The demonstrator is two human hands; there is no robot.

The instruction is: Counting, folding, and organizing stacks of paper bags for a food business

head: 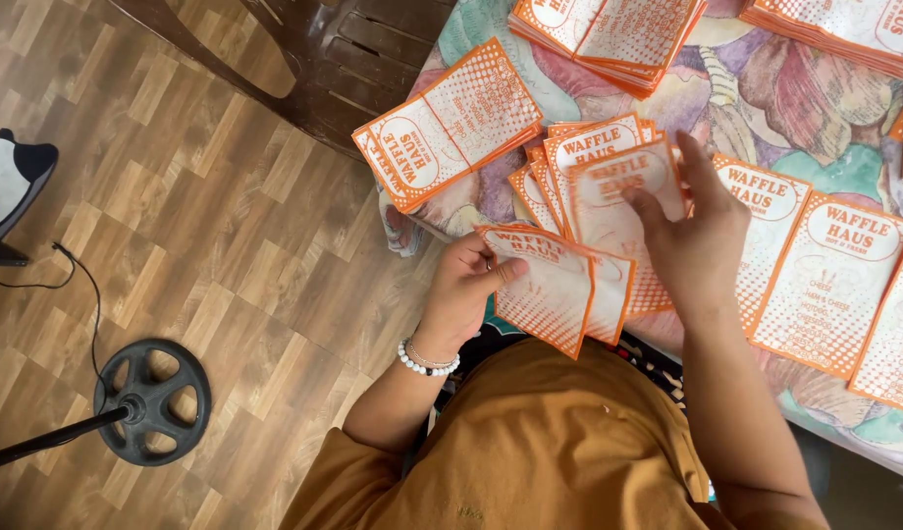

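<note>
Your left hand [466, 285] pinches a folded orange-and-white paper bag [555, 285] at six o'clock of the fanned bag pile [594, 162]; your right hand [692, 236], fingers spread, lifts another bag [618, 196].

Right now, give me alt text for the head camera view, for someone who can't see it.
A person's left hand holds a fanned bunch of orange-and-white paper sleeves while the right hand touches one sleeve above it. More sleeve stacks lie on a flowered tablecloth, beside a wood-pattern floor and a round stand base.
</note>
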